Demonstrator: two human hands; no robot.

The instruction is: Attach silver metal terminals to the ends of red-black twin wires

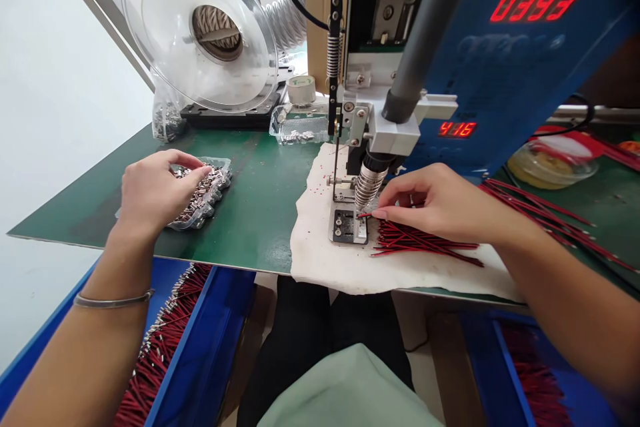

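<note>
My left hand (pixel 160 187) is over a transparent plastic tray (pixel 223 167) filled with small metal connectors (pixel 200 203). Its thumb and index finger come together in a pinch at the tray's far side; whatever is between them is too small to make out. My right hand (pixel 430 203) pinches a red-and-black wire (pixel 367 215), whose end lies at the small metal fixture (pixel 350 227) under the soldering machine's spring-wrapped tip (pixel 369 183). Just below that hand, a bundle of similar wires (pixel 415 240) rests on a white cloth (pixel 315 240).
The blue machine (pixel 480 80) with red digits stands at the right. A transparent spool (pixel 150 33), a tape roll (pixel 301 89) and a second plastic tray (pixel 300 130) are at the back. Blue bins (pixel 200 340) of wires sit below the green table (pixel 260 213); more wires (pixel 545 213) lie right.
</note>
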